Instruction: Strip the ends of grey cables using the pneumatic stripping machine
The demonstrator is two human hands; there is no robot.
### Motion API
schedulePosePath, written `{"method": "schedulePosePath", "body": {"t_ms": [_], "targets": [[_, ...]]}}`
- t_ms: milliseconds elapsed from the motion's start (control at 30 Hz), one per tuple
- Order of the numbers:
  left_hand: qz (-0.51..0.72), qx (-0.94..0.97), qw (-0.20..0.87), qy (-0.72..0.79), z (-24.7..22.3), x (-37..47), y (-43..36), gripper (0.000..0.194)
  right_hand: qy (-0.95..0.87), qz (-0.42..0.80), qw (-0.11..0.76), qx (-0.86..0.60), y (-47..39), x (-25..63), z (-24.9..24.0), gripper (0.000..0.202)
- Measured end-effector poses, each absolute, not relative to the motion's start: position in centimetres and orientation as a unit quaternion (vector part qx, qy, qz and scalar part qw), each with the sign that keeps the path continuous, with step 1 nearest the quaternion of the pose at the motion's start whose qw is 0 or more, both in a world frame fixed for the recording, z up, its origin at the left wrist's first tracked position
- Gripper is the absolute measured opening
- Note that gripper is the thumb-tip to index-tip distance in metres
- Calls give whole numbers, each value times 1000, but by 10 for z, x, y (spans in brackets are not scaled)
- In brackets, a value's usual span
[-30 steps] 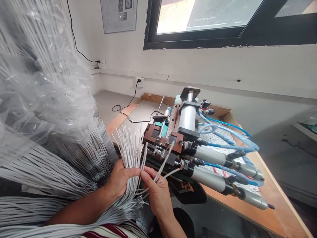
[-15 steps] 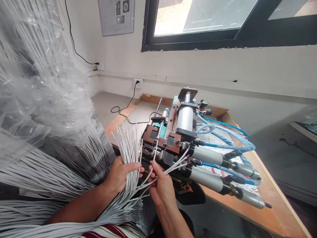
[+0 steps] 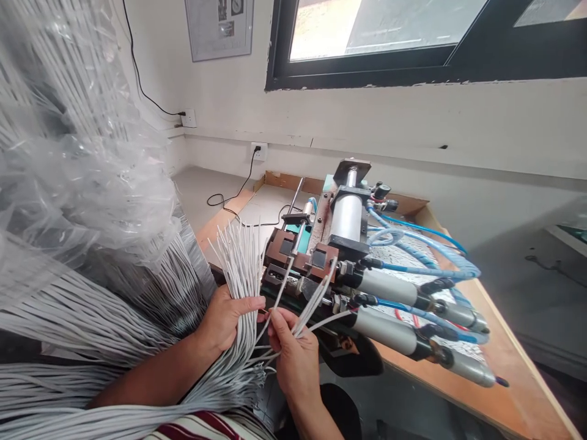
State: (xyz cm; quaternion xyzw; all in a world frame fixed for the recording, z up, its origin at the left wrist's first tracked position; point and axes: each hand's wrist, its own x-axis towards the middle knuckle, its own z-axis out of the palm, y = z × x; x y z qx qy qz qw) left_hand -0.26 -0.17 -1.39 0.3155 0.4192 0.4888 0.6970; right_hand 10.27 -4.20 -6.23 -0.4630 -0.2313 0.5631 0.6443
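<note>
My left hand [image 3: 229, 321] is wrapped round a thick bundle of white cables [image 3: 241, 269], whose cut ends fan out above the thumb. Close beside it, my right hand [image 3: 293, 339] pinches one white cable between thumb and finger. That cable slants up to the jaws of a pneumatic machine [image 3: 279, 244]; whether its tip is inside them I cannot tell. Several more white cables [image 3: 316, 299] lie in the right hand and stick out to the upper right, in front of the machine. The lower fingers of my right hand are partly hidden by cables.
Large bunches of grey-white cable [image 3: 82, 318] and clear plastic wrapping [image 3: 92, 189] fill the left side. Metal air cylinders [image 3: 389, 324] and blue hoses [image 3: 426, 266] extend rightward over the wooden-edged table [image 3: 527, 391]. A black power cord [image 3: 229, 211] lies behind.
My right hand has shifted slightly left, nearer the left hand. The loose cables in it have swung more upright. The left hand keeps its hold on the bundle.
</note>
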Motion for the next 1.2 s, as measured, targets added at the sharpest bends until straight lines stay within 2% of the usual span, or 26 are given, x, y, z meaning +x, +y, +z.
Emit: {"method": "schedulePosePath", "body": {"t_ms": [167,367,700,833,1000,1200], "targets": [[468,298,701,448,-8,-3,-1,24,-112,561,684,-452,-37,107,-51,28],[467,310,691,456,-8,-1,0,26,-53,594,668,-445,-32,110,-43,28],[490,357,672,425,-18,1,-11,24,-138,647,631,-404,-26,112,-39,28],[466,370,677,433,-23,0,-19,21,-206,617,637,-413,-29,110,-43,25],[476,363,670,439,-31,-5,-20,15,-201,588,640,-451,-45,110,-56,29],[464,329,674,471,-33,-6,-19,19,-190,600,625,-461,-54,114,-58,30]]}}
